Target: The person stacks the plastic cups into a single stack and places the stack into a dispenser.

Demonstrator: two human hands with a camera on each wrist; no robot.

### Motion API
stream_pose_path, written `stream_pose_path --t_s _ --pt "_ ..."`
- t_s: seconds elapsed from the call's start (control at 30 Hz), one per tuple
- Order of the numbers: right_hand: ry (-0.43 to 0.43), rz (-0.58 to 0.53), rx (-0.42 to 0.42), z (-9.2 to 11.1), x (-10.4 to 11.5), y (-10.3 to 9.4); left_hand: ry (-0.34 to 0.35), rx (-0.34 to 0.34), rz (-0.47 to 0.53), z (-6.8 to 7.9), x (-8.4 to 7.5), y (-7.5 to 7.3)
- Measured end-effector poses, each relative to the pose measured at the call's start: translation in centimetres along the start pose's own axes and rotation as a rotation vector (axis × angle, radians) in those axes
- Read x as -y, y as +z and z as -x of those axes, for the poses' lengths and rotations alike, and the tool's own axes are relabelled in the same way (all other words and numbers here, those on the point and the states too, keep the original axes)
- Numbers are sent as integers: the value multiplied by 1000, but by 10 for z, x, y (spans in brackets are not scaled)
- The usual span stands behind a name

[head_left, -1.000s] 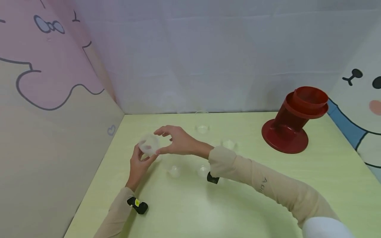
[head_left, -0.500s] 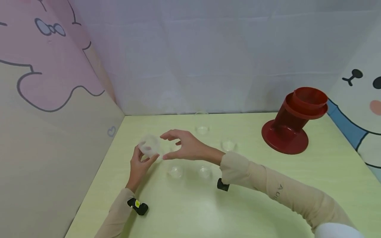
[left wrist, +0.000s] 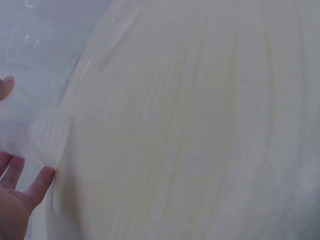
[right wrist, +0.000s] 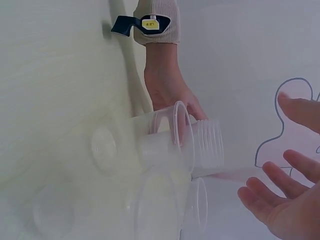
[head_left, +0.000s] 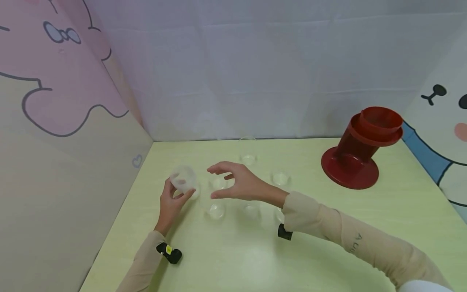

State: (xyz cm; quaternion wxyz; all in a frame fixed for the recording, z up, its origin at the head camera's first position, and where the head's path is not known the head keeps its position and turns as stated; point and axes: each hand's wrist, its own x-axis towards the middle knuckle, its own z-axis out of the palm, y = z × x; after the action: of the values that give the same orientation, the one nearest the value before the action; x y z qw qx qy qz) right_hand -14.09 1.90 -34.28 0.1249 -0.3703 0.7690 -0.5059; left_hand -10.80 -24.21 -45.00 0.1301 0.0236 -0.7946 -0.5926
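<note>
My left hand [head_left: 170, 207] grips a nested stack of clear plastic cups [head_left: 183, 178] at the left of the table, tilted on its side. In the right wrist view the ribbed rims of the stack [right wrist: 211, 147] show beside the left hand [right wrist: 167, 82]. My right hand [head_left: 240, 183] hovers to the right of the stack, thumb and fingers spread apart with nothing held. Just past its fingertips a clear cup [head_left: 219, 183] stands on the table. Below and right of the hand are more clear cups, one front left [head_left: 217, 211], one in the middle [head_left: 251, 211].
Further clear cups stand at the back [head_left: 248, 157] and to the right [head_left: 280, 177]. A red cylinder on a round base [head_left: 349, 172], with a wide rim, stands back right. Pale green-yellow table [head_left: 233, 251]; cloth walls [head_left: 273, 73] enclose it on the back and sides.
My right hand has moved away from the stack, to the right and slightly toward me, fingers still spread. The left hand and its stack stay nearly in place.
</note>
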Motion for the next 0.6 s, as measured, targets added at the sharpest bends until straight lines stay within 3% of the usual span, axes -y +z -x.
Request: stream_pose_path --t_s 0.6 --pt "9 -64 -38 27 -6 -17 8 4 20 -1 2 0"
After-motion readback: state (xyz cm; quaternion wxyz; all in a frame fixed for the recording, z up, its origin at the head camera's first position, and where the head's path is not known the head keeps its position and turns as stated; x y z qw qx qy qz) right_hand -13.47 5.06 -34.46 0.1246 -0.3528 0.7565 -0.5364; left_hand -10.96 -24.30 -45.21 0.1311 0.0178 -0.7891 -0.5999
